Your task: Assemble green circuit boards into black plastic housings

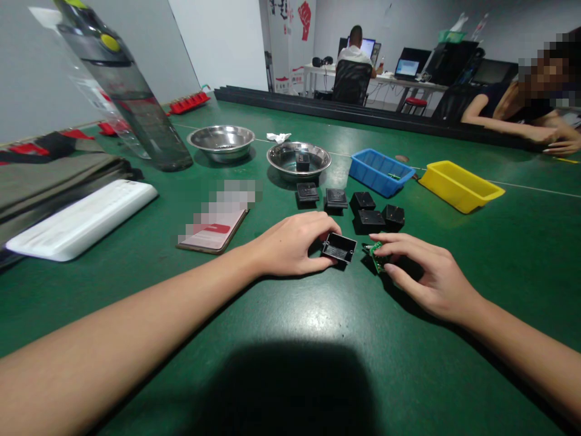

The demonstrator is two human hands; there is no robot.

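Note:
My left hand [305, 243] grips an open black plastic case [339, 248] by its left side, with the hollow facing me. Just right of it, my right hand [422, 269] pinches a small green circuit board [376, 257] between thumb and fingers. A narrow gap separates the board from the case. Beyond my hands sit several more black cases [370, 220], some of them touching one another. Another black case [302, 161] rests in a steel bowl [276, 162].
A second steel bowl [195, 138], a blue tray [370, 175] with green pieces and a yellow tray [460, 192] stand farther back. To the left are a phone [218, 233], a white power strip [86, 221] and a tall bottle [145, 115]. Another person's hands [551, 138] rest at the far right.

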